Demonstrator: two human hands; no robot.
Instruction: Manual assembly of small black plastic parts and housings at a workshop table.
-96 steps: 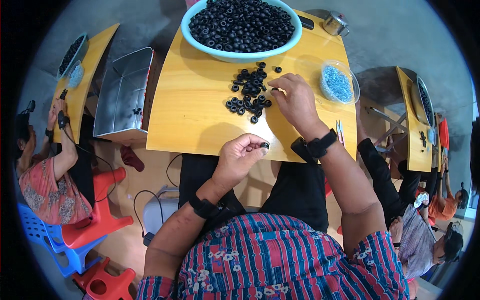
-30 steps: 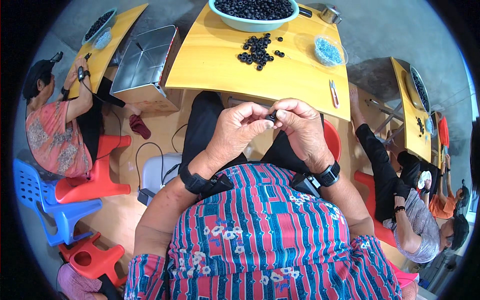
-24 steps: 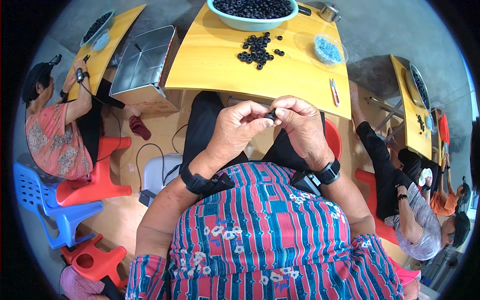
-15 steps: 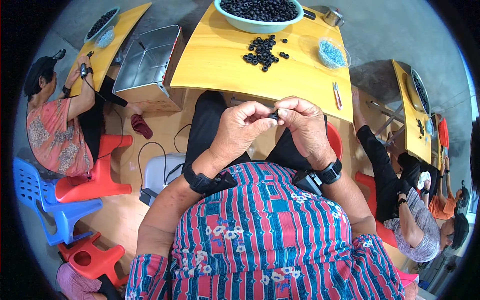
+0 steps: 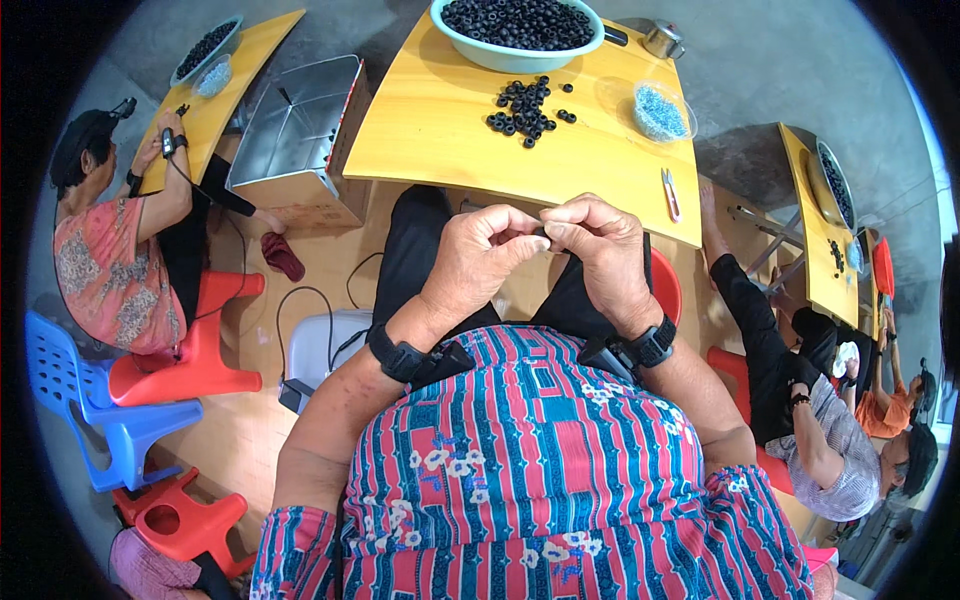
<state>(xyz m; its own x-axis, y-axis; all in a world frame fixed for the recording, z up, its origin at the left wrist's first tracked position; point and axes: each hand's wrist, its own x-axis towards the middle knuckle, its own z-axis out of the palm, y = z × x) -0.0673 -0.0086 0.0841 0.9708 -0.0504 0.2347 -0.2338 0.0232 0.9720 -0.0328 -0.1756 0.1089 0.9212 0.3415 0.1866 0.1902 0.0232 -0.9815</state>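
Note:
My left hand (image 5: 475,262) and my right hand (image 5: 607,262) meet over my lap, just off the table's near edge. Both are closed in a pinch, fingertips touching. Between them sits a small black ring-shaped piece (image 5: 542,233), mostly covered by the fingers; which fingers bear it is hard to see. Similar black rings (image 5: 522,110) lie loose in a cluster on the yellow table (image 5: 430,120). Behind them a pale green basin (image 5: 490,55) is heaped with more. At the right are a clear tub (image 5: 662,112) of small blue pieces and a pair of thread snips (image 5: 671,195).
A metal cup (image 5: 664,40) stands at the table's far right corner. Left of the table is an open cardboard box (image 5: 300,130) with a silvery lining. Co-workers sit at tables on both sides. Red stools (image 5: 205,340) and a blue chair (image 5: 95,390) stand at left.
My hands have shifted very slightly left, still pinched together. The black piece now shows less between the fingertips. The loose rings on the table look the same.

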